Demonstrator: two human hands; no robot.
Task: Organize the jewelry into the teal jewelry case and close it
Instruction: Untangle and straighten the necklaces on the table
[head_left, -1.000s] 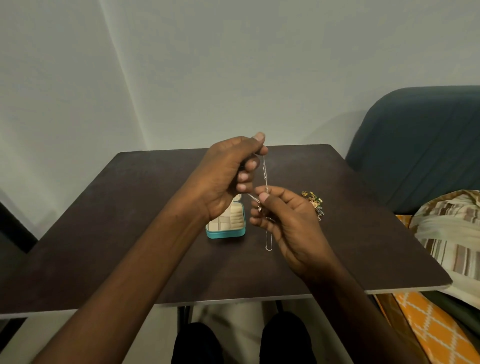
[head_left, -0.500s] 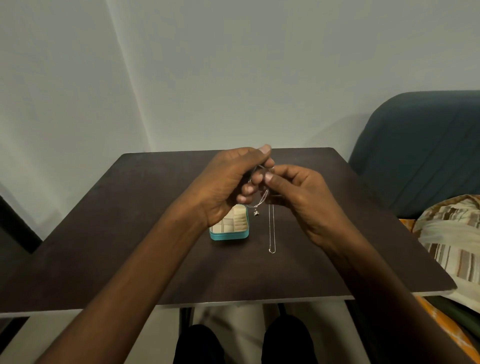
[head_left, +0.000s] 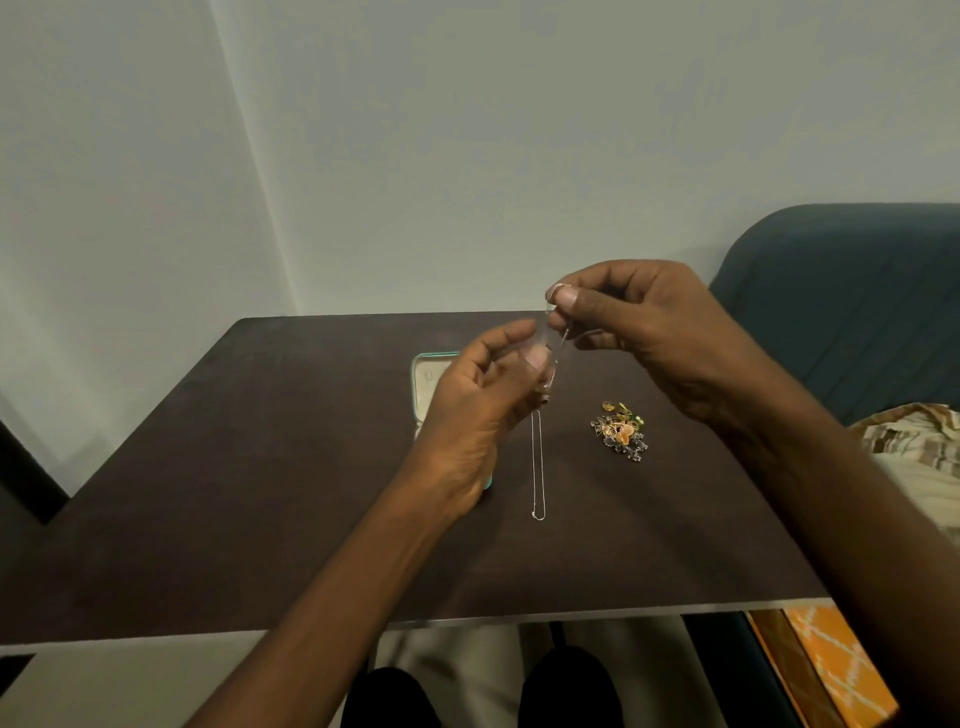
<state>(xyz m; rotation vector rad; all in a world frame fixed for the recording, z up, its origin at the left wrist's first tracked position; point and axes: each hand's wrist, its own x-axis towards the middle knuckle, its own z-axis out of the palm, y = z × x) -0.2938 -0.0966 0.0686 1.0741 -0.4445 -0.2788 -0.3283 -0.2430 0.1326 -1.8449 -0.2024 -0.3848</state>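
Observation:
A thin silver chain necklace (head_left: 538, 467) hangs down over the dark table, its lower end touching the tabletop. My right hand (head_left: 644, 332) pinches its top end between thumb and fingers, raised above the table. My left hand (head_left: 483, 400) is just below and to the left, pinching the chain lower down. The open teal jewelry case (head_left: 423, 379) lies on the table behind my left hand, mostly hidden by it. A small heap of gold and coloured jewelry (head_left: 621, 430) sits to the right of the chain.
The dark brown table (head_left: 260, 493) stands against a pale wall corner. A dark teal sofa (head_left: 852, 291) is at the right, with a striped cloth (head_left: 914, 457) and an orange patterned cushion (head_left: 831, 670) on it. My knees show below the table's front edge.
My right hand has risen and moved right with the chain's top end. My left hand has dropped lower, over the case. The jewelry heap, hidden half a second ago, shows again.

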